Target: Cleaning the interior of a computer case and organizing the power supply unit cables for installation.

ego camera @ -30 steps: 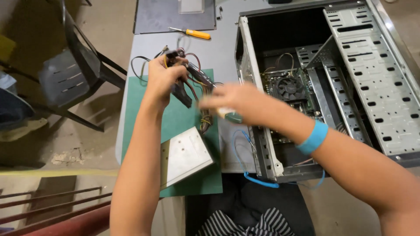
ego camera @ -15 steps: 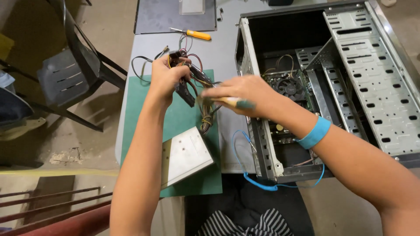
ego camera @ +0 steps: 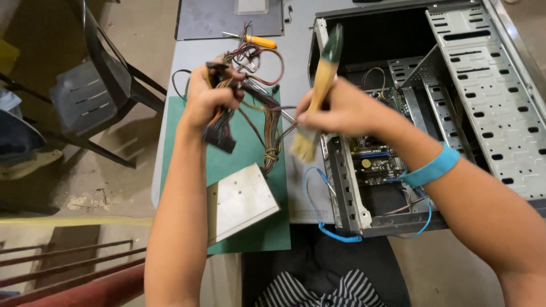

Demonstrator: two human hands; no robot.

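At the far left a dark grey plastic chair (ego camera: pixel 85 99) stands on the floor, clear of the grey counter (ego camera: pixel 182 57). The person's left hand (ego camera: pixel 206 99) is raised over the green rectangular mat (ego camera: pixel 250 153), forearm running straight up from the near edge, fingers clenched around a tangled bundle of multicoloured cables with black connectors (ego camera: pixel 250 91); one black plug hangs below the fist. On the mat's near corner lies a flat silver metal drive box (ego camera: pixel 242 199), tilted, its edge near the counter's front. Behind the cables a yellow-handled screwdriver (ego camera: pixel 256 40) lies on the counter just short of a dark grey metal side panel (ego camera: pixel 210 20). The right hand (ego camera: pixel 335 111) reaches in from the right, a blue wrist strap (ego camera: pixel 429 170) on the forearm, fingers gripping a wooden-handled paintbrush with pale bristles (ego camera: pixel 318 85), bristles down beside the cables, handle tip pointing up. Right of it the open grey metal computer case (ego camera: pixel 483 85) lies on its side, holding a dark circuit board (ego camera: pixel 378 159) and loose wires. A coiled blue cord (ego camera: pixel 324 210) loops off the counter's front edge beside the case.
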